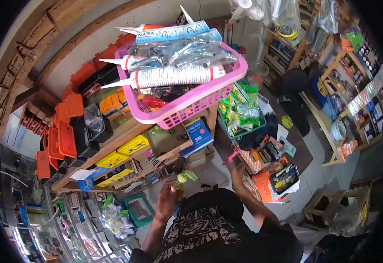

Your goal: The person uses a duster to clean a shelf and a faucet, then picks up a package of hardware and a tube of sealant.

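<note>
- The left hand (168,195) pinched a yellow-green piece (184,177) low in front of the torso.
- The right hand (239,176) was near a pink object (232,155); I cannot tell whether its fingers gripped it.
- A pink basket (191,107), heaped with white tubes (174,77), blocked the view of the shelving behind.
- A blue 3M box (197,137) and a green basket (244,135) stood beneath.

At upper centre, a white cylindrical tube (174,77) lies in a pink latticed plastic basket (191,103), with a green plastic tray (248,133) just to its right. Below, I see a pale-green plastic piece (185,176) in the left hand (169,196).
</note>
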A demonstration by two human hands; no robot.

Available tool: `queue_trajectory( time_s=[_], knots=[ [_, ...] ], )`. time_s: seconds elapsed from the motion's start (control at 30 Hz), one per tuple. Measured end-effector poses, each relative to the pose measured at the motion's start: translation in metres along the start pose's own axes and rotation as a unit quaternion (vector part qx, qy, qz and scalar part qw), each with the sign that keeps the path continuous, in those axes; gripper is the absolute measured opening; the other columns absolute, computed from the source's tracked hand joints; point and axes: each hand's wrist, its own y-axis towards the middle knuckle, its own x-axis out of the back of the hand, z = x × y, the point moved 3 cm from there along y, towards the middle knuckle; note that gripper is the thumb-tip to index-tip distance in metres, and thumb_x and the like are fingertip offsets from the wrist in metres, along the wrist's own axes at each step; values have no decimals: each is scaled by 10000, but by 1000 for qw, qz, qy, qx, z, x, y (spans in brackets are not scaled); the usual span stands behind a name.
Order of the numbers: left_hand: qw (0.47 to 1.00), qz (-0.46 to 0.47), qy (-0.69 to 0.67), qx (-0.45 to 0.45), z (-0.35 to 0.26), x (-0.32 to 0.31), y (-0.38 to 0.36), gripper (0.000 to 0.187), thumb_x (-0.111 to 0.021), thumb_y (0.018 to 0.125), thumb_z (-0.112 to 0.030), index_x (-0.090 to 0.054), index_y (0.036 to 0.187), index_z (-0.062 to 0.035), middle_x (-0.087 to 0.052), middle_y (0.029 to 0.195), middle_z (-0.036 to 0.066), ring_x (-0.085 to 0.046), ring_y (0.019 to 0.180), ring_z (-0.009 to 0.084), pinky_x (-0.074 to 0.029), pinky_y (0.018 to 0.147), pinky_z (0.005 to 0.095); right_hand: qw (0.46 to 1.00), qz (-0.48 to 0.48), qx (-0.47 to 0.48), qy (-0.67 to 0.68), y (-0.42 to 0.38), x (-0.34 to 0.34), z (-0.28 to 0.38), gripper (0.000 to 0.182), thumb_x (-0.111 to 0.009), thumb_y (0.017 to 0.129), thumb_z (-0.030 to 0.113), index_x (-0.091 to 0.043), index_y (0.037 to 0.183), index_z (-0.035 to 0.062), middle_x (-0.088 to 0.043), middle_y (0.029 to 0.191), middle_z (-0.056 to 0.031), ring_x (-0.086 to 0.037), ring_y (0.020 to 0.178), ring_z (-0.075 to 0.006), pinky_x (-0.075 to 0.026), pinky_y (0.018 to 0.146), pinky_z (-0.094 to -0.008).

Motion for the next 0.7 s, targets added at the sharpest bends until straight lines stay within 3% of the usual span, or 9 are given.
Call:
queue_trajectory(
  time_s=[0.03,0.07,0.13,0.17,0.27,0.3,0.33,0.43,0.7],
  knots=[
    [1000,3,-2,18,4,1,2,307,-477,999,-274,-483,1205,-46,-609,1000,67,-575,818,117,-451,696,263,990,-24,-133,39,10,2,-21,463,-687,858,333,-500,1180,58,-490,1093,-66,-463,1005,-134,-431,762,-338],
    [1000,5,-1,21,3,-3,3,307,-477,999,-274,-483,1205,-46,-609,1000,67,-575,818,117,-451,696,263,990,-27,-135,39,20,4,-28,463,-687,858,333,-500,1180,58,-490,1093,-66,-463,1005,-134,-431,762,-338],
    [990,-21,-125,59,0,-11,3,302,-468,1002,-284,-486,1197,-53,-604,981,62,-575,800,127,-432,668,259,850,129,-394,324,26,-10,-29,742,-684,765,600,-459,1275,112,-472,1239,-101,-459,1141,-245,-409,905,-436],
    [990,-19,-125,62,2,-12,4,302,-468,1002,-284,-486,1197,-53,-604,981,62,-575,800,127,-432,668,259,810,157,-391,408,29,-10,-13,518,-691,794,542,-545,1102,152,-568,1092,-85,-556,1007,-240,-454,832,-443],
    [993,-17,-110,30,8,-10,10,292,-467,1002,-288,-487,1200,-74,-598,973,64,-582,803,141,-435,674,269,742,151,-358,547,59,-35,-41,365,-675,834,491,-557,921,157,-589,797,-25,-586,710,-226,-489,726,-421],
    [993,-27,-113,36,9,-8,10,283,-468,1002,-287,-489,1199,-86,-595,969,64,-578,799,142,-433,680,275,746,45,-410,522,56,-38,-2,325,-656,862,461,-511,769,185,-439,569,42,-444,455,-151,-444,512,-326],
    [992,-37,-117,42,11,-7,11,274,-469,1001,-287,-491,1198,-97,-591,965,65,-573,795,144,-432,686,282,745,48,-414,521,57,-39,2,325,-656,862,461,-511,769,185,-439,569,42,-444,455,-151,-444,512,-326],
    [982,-36,-180,34,17,-1,10,263,-471,999,-280,-497,1200,-112,-579,975,55,-561,808,149,-428,708,291,774,45,-405,484,52,-35,37,521,-621,852,553,-314,585,227,-239,497,89,-217,368,-63,-187,350,-234],
    [945,-148,-291,-16,35,23,12,275,-453,1007,-270,-502,1219,-102,-568,979,52,-545,841,152,-421,716,295,826,159,-259,475,-39,-15,109,556,-435,878,690,-387,661,180,-301,503,44,-268,391,-91,-227,381,-250]
  ],
)
